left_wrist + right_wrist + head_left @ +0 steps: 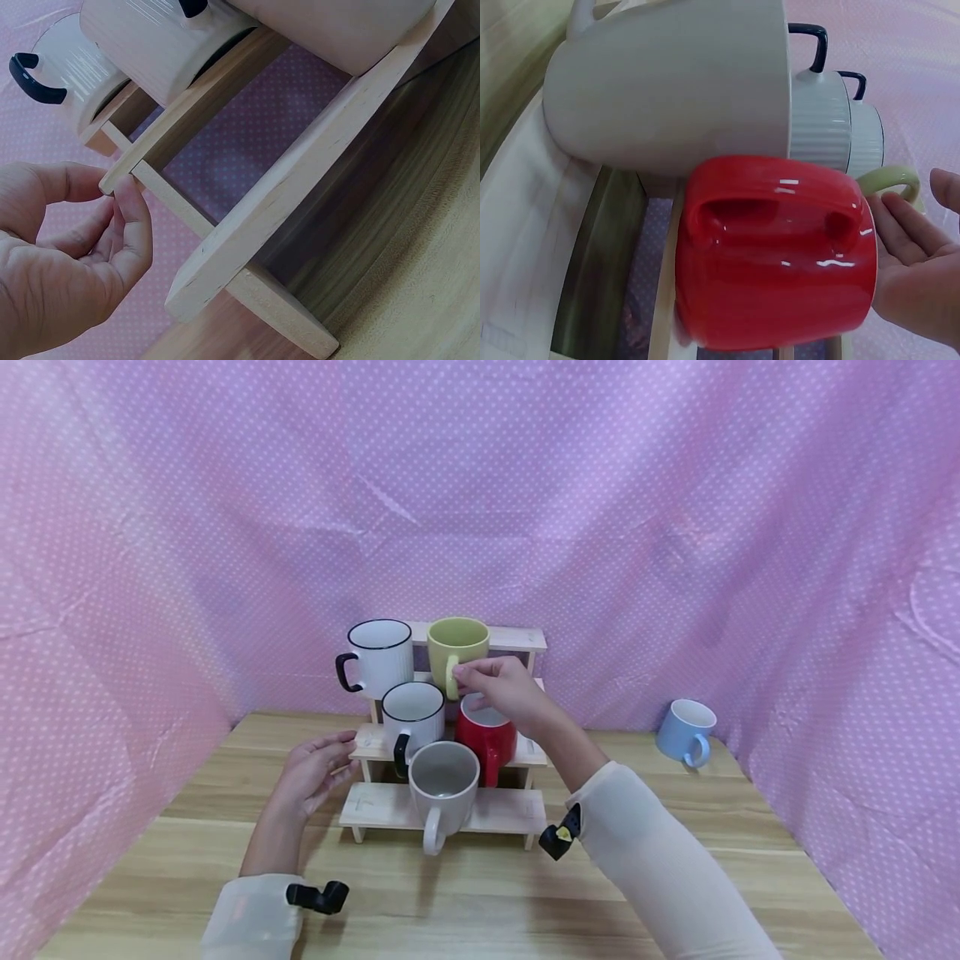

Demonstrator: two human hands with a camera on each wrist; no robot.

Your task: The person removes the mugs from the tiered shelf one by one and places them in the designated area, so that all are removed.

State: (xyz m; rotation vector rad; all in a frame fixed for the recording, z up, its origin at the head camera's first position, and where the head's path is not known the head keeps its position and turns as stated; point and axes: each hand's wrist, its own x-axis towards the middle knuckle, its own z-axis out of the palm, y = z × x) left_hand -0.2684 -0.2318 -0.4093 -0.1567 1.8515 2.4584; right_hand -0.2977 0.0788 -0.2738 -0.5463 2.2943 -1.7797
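Note:
A yellow-green mug [459,639] stands on the top step of the tiered wooden shelf [375,806]. Beside its handle [889,178] is my right hand [513,689], fingers extended at the handle and thumb apart from it in the right wrist view. My left hand [67,255] pinches the left end of the shelf's middle board [120,174]. Two white mugs with black rims and handles stand on the left, one on the top step [386,664] and one on the middle step [414,727]. A red mug [780,270] sits on the middle step, below my right hand.
On the bottom step stands a light grey mug [444,785], its handle toward me. A light blue mug [684,732] is at the table's far right. Pink dotted cloth [480,485] hangs behind and at both sides of the wooden table [465,902].

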